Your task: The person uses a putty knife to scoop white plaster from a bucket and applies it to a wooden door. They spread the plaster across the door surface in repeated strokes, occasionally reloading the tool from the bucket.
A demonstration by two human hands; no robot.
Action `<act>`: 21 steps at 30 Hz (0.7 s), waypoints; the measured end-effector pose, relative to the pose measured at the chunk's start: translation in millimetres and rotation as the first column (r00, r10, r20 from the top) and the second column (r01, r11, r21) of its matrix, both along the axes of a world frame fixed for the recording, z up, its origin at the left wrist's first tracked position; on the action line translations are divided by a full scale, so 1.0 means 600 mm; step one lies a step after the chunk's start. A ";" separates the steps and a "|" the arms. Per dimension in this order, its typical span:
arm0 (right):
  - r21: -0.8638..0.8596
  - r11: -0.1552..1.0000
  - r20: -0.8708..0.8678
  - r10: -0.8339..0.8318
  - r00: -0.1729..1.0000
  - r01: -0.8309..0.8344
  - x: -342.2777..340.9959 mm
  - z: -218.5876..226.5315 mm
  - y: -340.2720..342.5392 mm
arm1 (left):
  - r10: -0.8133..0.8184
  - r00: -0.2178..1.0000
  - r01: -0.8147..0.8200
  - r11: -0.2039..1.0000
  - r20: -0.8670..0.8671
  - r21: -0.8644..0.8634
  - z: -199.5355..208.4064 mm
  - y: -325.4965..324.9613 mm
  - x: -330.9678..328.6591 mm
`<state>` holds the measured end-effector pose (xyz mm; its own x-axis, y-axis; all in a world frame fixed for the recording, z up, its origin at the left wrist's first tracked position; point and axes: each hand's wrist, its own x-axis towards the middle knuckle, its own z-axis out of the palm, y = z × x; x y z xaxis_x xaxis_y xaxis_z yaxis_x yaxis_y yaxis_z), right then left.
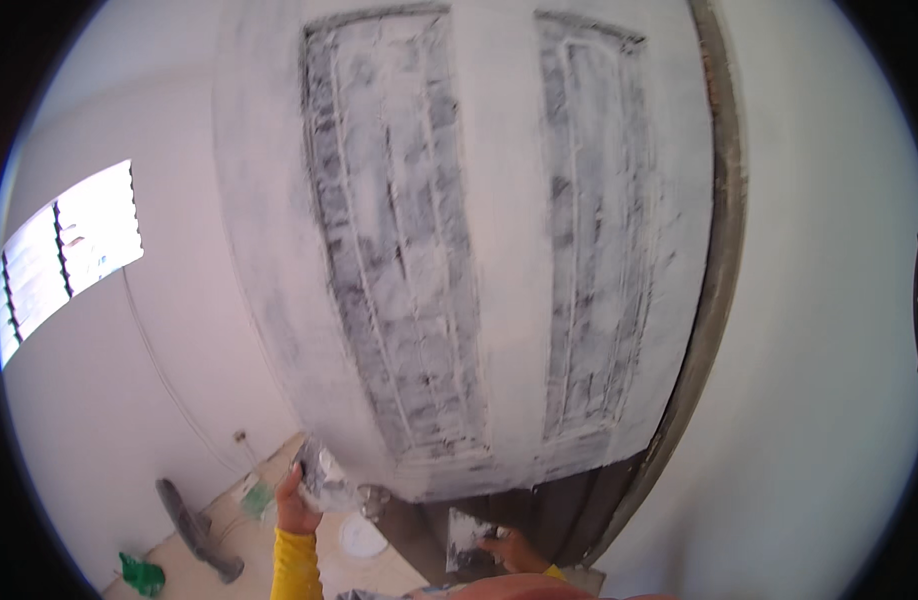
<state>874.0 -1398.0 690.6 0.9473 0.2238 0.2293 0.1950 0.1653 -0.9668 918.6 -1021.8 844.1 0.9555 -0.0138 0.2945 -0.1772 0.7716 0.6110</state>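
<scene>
A panelled door (509,250) coated in patchy white fills the middle of the view, its two long recessed panels streaked grey and dark. Low at its left edge my left hand (297,508), below which a yellow sleeve shows, is closed on a putty-smeared plate (329,482); its exact kind is hard to make out. A round door knob (375,498) sits just right of that plate. My right hand (516,550) grips a wide putty knife (469,540), its flat blade smeared white and dark, below the door's bottom edge.
A brown door frame (727,150) runs down the right side beside a pale wall (829,300). At left are a bright louvred window (79,240), a dark curved object (194,530) on the floor, a green bag (142,575) and a white round lid or bucket (362,537).
</scene>
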 end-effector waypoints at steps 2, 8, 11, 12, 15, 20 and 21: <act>0.020 1.000 -0.002 -0.007 1.000 0.007 -0.015 -0.030 0.007 | -0.040 0.999 0.040 0.999 -0.020 -0.021 -0.024 0.025 0.018; 0.017 0.988 -0.122 -0.150 0.981 0.153 -0.020 -0.001 0.000 | -0.076 0.997 0.075 0.997 -0.022 -0.026 -0.029 0.019 0.036; 0.176 0.978 -0.218 -0.075 0.973 0.115 -0.022 0.015 0.013 | -0.131 0.991 0.131 0.991 -0.002 -0.022 -0.014 0.015 0.022; 0.074 0.989 -0.125 -0.119 0.985 0.129 -0.024 0.020 0.015 | -0.121 0.993 0.122 0.991 0.015 -0.050 -0.015 0.016 0.020; -0.242 0.949 0.312 -0.121 0.942 0.202 -0.005 0.013 0.026 | 0.094 0.991 -0.092 0.995 0.092 -0.032 -0.034 0.035 0.027; -0.391 0.869 0.651 0.027 0.758 0.305 -0.002 0.074 0.015 | 0.150 0.976 -0.107 0.961 0.157 -0.253 0.018 0.025 -0.021; -0.275 0.939 0.470 -0.057 0.881 0.207 -0.011 0.114 0.036 | 0.189 0.974 -0.159 0.963 0.128 -0.218 0.036 0.028 -0.035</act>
<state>867.1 -1376.4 759.1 0.7834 0.2339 0.5758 0.6172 -0.1842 -0.7649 897.7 -1005.2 865.5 0.8841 0.2243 0.4099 -0.3953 0.8269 0.4000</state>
